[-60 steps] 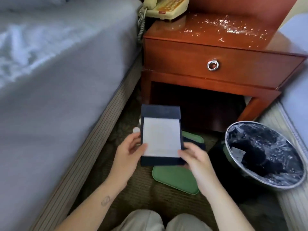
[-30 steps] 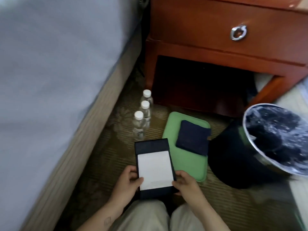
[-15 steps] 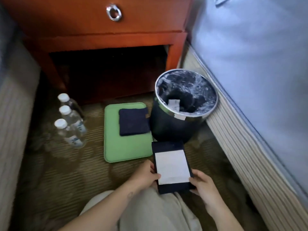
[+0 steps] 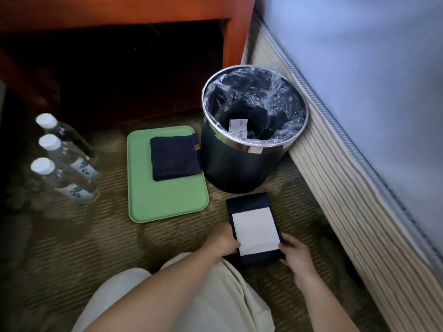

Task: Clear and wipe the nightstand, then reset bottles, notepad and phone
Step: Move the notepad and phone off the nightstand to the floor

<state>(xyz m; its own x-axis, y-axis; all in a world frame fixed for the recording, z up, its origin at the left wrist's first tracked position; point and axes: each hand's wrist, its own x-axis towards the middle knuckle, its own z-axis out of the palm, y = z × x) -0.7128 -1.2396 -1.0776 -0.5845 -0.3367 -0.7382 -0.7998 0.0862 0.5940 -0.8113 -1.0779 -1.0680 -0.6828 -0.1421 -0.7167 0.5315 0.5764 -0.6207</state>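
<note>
Before bin (image 4: 242, 164), notepad (image 4: 255, 230) pinched between both hands' fingers (image 4: 286, 238).

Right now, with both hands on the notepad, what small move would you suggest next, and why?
Probably lay the notepad on the carpet by the green tray: left hand and right hand both grip it, while the dark cloth lies untouched, so a hand must be freed to wipe.

Both hands (image 4: 225, 240) (image 4: 296, 256) hold the notepad (image 4: 254, 227) beside the bin (image 4: 242, 164).
</note>
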